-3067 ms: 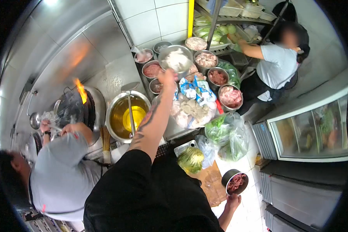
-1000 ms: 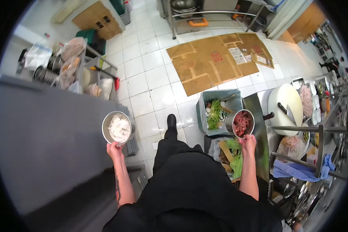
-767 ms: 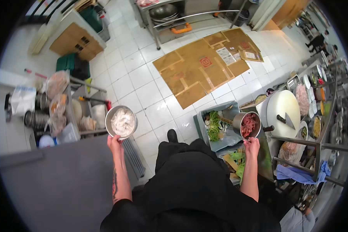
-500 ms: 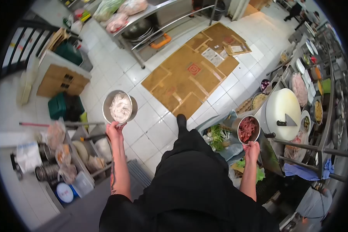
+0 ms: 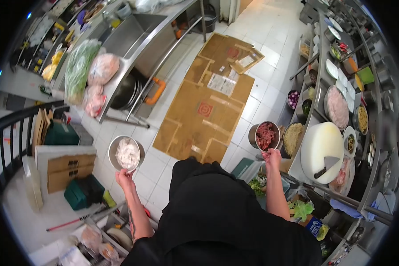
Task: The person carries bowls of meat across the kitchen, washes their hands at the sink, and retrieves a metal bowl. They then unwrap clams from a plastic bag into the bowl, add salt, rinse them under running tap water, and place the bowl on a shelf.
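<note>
My left hand point(image 5: 125, 176) grips the near edge of a round metal container point(image 5: 141, 156), held out over the tiled floor. Inside lies a pale pinkish-white, paste-like mass point(image 5: 127, 153). On the other side, my right hand point(image 5: 271, 156) is closed on the rim of a second metal container point(image 5: 253, 135), which holds raw red meat pieces point(image 5: 266, 135). That container is close to the right-hand counter, beside a tub of pale shredded food point(image 5: 292, 138). Both containers' openings face up toward me.
Flattened cardboard point(image 5: 186, 126) covers the floor ahead. A steel counter with a sink point(image 5: 133, 33) and bagged food point(image 5: 103, 68) stands at the left. On the right counter, a cleaver point(image 5: 327, 166) rests on a round white chopping board point(image 5: 317, 137). Green tubs point(image 5: 75, 193) sit low at left.
I have moved forward over the cardboard, and the view has shifted. The sink counter shows more fully at the left. Both hands still hold their containers.
</note>
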Demonstrator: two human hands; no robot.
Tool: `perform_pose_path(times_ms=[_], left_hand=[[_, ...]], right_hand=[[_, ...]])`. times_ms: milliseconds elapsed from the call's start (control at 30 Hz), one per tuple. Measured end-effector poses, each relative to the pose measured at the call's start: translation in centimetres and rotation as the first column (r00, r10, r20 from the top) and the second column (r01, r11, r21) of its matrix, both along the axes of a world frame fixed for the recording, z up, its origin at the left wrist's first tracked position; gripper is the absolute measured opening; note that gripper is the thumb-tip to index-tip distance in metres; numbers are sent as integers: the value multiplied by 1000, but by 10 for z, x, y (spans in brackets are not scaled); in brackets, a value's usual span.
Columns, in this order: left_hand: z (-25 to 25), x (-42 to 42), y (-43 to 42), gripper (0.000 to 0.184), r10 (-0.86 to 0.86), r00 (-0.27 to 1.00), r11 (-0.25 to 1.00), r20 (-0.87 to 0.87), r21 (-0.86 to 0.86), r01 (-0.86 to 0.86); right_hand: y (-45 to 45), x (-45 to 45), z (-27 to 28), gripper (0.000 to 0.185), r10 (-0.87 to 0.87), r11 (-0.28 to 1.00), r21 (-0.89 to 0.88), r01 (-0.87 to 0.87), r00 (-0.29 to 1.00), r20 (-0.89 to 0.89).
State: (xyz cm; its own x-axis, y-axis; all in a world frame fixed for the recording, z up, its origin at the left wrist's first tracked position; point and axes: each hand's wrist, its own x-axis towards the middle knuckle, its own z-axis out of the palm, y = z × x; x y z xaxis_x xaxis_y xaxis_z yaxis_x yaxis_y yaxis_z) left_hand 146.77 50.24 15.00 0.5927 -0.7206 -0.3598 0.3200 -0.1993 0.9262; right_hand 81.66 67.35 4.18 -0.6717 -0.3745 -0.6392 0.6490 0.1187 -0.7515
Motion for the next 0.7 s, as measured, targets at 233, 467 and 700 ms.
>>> perform_pose_path(times_ms=[233, 467, 700], left_hand=[[-50, -69, -210, 24, -215, 976, 976, -45, 5, 216], [-36, -245, -467, 22, -568, 816, 823, -109, -52, 566], [-40, -481, -688, 27, -726, 670, 686, -156, -96, 721]], right_hand=[[-113, -64, -5, 11, -221, 975, -13, 221, 974, -45], [-200, -109, 33, 8, -520, 852, 13, 524, 848, -104], [-312, -205, 21, 11, -676, 725, -8, 689, 710, -197]])
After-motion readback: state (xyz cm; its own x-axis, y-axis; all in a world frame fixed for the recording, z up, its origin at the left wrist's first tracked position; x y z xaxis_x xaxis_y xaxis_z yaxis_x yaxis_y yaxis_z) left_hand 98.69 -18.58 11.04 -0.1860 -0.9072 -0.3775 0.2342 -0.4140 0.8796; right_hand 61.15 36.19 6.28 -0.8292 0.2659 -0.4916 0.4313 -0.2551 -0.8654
